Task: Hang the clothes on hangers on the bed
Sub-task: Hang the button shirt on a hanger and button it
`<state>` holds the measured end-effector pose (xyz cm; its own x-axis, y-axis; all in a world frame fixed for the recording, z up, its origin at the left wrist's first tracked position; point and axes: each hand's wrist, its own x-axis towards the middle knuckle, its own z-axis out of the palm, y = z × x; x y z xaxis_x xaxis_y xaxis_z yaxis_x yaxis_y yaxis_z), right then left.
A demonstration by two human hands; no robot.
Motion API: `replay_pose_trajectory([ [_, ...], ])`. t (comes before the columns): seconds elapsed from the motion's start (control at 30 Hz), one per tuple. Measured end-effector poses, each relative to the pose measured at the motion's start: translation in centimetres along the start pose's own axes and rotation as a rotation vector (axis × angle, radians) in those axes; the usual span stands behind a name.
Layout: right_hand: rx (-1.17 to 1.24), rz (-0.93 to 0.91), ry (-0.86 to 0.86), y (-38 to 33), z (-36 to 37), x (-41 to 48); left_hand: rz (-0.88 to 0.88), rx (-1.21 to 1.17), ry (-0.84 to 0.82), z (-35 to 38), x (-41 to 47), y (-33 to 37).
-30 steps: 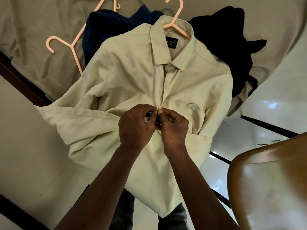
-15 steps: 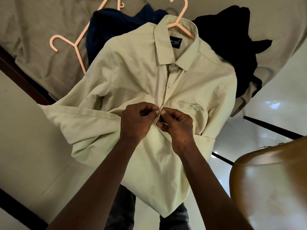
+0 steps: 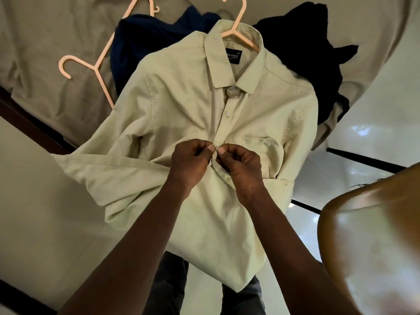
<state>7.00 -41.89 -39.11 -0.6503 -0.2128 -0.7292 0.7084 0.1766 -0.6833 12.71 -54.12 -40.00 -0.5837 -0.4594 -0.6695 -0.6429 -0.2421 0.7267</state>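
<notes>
A pale green collared shirt (image 3: 181, 105) lies face up on the bed, its lower part hanging over the bed's edge. A pink hanger (image 3: 238, 30) sits inside its collar, hook pointing away from me. My left hand (image 3: 191, 162) and my right hand (image 3: 241, 167) meet at the shirt's front placket, just below a fastened white button. Each hand pinches an edge of the placket between thumb and forefinger, thumbs nearly touching. Behind the shirt lie a dark blue garment (image 3: 145, 39) on the left and a black garment (image 3: 318, 53) on the right.
Two more pink hangers (image 3: 97, 64) lie on the beige bedsheet (image 3: 45, 53) at the upper left. A dark wooden bed frame (image 3: 27, 123) runs along the left. A brown chair back (image 3: 372, 235) stands at the lower right over glossy floor tiles.
Both hands stay at the placket; my thumbs have closed together over it and the dark gap between the placket edges is no longer seen. The view has shifted slightly.
</notes>
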Motion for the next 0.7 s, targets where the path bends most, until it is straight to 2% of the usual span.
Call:
replay_pose_trajectory([
  [0.13, -0.039, -0.031, 0.027, -0.1, 0.4, -0.8, 0.007, -0.001, -0.042, -0.8, 0.2, 0.2],
  [0.23, -0.113, -0.046, -0.001, -0.1, 0.6, -1.4, 0.021, 0.167, -0.11, -1.8, 0.1, 0.1],
  [0.3, -0.37, -0.112, 0.03, 0.3, 0.4, -1.7, 0.058, 0.31, -0.153, -2.6, -0.2, -0.3],
  [0.43, -1.045, -0.251, 0.067, 1.5, -1.2, -2.2, 0.285, 0.849, -0.161, -5.2, -0.7, -2.0],
  [0.5, -1.207, -0.249, 0.053, 1.8, -2.3, -2.6, 0.43, 0.903, -0.091, -6.1, -1.2, -3.2],
  [0.57, -1.218, -0.265, 0.097, 2.4, -3.0, -3.0, 0.551, 0.839, 0.027, -6.4, -2.1, -4.0],
  [0.6, -1.15, -0.259, 0.141, 2.8, -3.4, -3.3, 0.58, 0.781, 0.085, -6.3, -2.7, -4.1],
  [0.7, -0.652, -0.118, 0.245, 3.7, -3.5, -4.3, 0.61, 0.634, 0.168, -5.4, -4.6, -4.1],
])
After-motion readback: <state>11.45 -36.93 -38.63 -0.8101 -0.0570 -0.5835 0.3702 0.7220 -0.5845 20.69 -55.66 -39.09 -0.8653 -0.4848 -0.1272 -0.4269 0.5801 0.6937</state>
